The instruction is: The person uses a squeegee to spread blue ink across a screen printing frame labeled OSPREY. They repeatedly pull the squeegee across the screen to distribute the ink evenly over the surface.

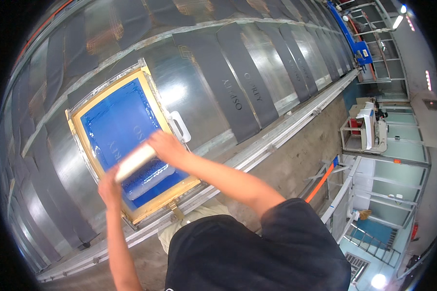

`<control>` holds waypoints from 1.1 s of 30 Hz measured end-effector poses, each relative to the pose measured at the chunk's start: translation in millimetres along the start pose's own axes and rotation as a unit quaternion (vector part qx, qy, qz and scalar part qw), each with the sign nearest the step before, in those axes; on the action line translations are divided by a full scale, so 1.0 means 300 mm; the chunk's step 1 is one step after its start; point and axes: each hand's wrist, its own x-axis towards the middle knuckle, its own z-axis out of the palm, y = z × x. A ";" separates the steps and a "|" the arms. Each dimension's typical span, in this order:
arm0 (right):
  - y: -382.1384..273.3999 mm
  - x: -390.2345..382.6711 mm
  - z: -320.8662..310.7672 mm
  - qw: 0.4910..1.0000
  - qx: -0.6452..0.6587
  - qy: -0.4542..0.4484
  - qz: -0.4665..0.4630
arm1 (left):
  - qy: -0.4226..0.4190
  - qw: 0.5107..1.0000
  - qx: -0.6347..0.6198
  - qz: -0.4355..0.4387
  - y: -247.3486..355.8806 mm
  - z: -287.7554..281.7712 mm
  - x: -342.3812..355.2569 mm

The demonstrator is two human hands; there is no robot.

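Note:
Both hands are wrapped round a pale squeegee (136, 161), held diagonally over a screen-printing frame with a yellow border (154, 97) and blue mesh (112, 119). My left hand (110, 186) grips its lower-left end; my right hand (166, 148) grips its upper-right end. The squeegee and hands are slightly blurred. A streak of glossy pale ink lies on the mesh just below the squeegee. The screen rests on a long metal printing table (172, 94), with a white handle (179, 127) on its right side.
Dark grey printed fabric pieces (235, 82) lie in rows along the table. A metal rail (296, 121) runs along its near edge above a concrete floor (281, 165). On the right are a machine on a stand (366, 126), an orange bar (320, 182) and metal-framed glass partitions (398, 184).

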 end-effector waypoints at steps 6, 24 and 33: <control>0.193 0.564 0.019 0.997 -0.066 -0.026 0.029 | -0.098 0.992 -0.044 -0.064 -0.184 0.037 0.595; -0.069 -0.237 -0.064 0.994 0.061 -0.057 0.076 | -0.085 0.993 -0.078 -0.008 0.133 -0.018 -0.137; 0.129 -0.206 -0.128 0.978 0.136 0.004 0.160 | -0.083 0.993 -0.076 -0.020 0.205 -0.018 -0.369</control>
